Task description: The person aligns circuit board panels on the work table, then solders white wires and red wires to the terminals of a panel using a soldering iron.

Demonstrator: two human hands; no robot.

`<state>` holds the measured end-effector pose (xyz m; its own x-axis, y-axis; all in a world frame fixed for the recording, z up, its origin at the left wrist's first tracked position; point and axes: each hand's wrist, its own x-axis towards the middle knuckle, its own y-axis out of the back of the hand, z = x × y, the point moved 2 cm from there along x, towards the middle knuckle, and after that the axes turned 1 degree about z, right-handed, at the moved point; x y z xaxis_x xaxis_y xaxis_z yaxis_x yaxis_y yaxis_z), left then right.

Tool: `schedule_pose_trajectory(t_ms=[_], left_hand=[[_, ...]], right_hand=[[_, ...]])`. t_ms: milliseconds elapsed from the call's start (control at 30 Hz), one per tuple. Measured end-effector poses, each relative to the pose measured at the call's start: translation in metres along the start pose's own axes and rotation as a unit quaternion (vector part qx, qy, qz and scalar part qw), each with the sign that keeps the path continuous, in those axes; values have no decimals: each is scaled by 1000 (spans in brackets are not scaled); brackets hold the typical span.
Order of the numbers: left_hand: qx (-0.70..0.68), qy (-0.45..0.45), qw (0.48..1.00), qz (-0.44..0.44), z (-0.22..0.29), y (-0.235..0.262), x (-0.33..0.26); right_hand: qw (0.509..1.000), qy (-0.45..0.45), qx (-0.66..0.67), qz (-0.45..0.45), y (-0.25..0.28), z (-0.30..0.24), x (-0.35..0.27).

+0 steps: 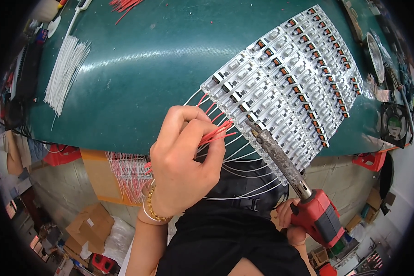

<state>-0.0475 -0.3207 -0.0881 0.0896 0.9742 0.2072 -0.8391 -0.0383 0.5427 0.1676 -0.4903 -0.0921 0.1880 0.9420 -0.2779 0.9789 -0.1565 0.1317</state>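
My left hand (181,152) pinches a bunch of red wires (211,135) by the near left edge of a large panel of small circuit boards (285,87). White wires (244,152) and several red ones run out along that edge, the white ones bending down over my lap. Low at the right, my right hand (287,216) grips a red and black soldering gun (318,216). Its dark, crusted tip reaches the panel's edge just right of the red wires. Whether the tip touches a joint I cannot tell.
On the green tabletop (124,92) lie a bundle of white wires (66,73) at the left and loose red wires (125,5) at the far edge. A metal dish (375,57) and a small fan (394,122) stand at the right. Wired boards (131,175) rest below the table's near edge.
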Motion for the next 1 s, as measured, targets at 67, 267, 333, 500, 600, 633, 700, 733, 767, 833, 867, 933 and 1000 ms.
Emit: schedule_pose_trajectory(t_ms=[67, 267, 333, 500, 600, 633, 700, 733, 767, 833, 867, 933, 1000], left_hand=[[4, -5, 1000, 0, 1, 1, 0], [-7, 48, 999, -5, 6, 4, -2], [-72, 30, 996, -38, 7, 4, -4], [-51, 30, 998, -12, 5, -7, -12], [-33, 23, 999, -13, 6, -7, -10], [-35, 23, 999, -12, 6, -7, -9], [-37, 22, 999, -12, 7, -7, -8], [-32, 20, 999, -12, 7, -7, -8], [-28, 17, 999, -12, 8, -7, -7], [-24, 17, 1000, -10, 6, -7, -9], [-22, 16, 1000, -9, 5, -7, -9], [-15, 4, 1000, -19, 4, -5, -9], [-16, -10, 999, -33, 3, -6, -7]], right_hand=[[1000, 13, 19, -9, 0, 1, -1], [996, -2, 84, 4, 1, 1, -3], [996, -1, 93, 2, 2, 3, -6], [984, -31, 128, -119, 27, 28, -10], [987, -72, 89, -109, 25, 24, -9], [988, -73, 87, -107, 24, 25, -13], [998, -59, 16, -13, 23, 28, -23], [998, -59, 17, -13, 20, 27, -24], [999, -39, 8, 32, 17, 25, -25], [997, -18, 0, 72, 16, 23, -19], [999, -3, 31, 24, 17, 22, -14], [998, 13, 64, -26, 18, 20, -10], [997, -46, 39, -46, 20, 16, -10]])
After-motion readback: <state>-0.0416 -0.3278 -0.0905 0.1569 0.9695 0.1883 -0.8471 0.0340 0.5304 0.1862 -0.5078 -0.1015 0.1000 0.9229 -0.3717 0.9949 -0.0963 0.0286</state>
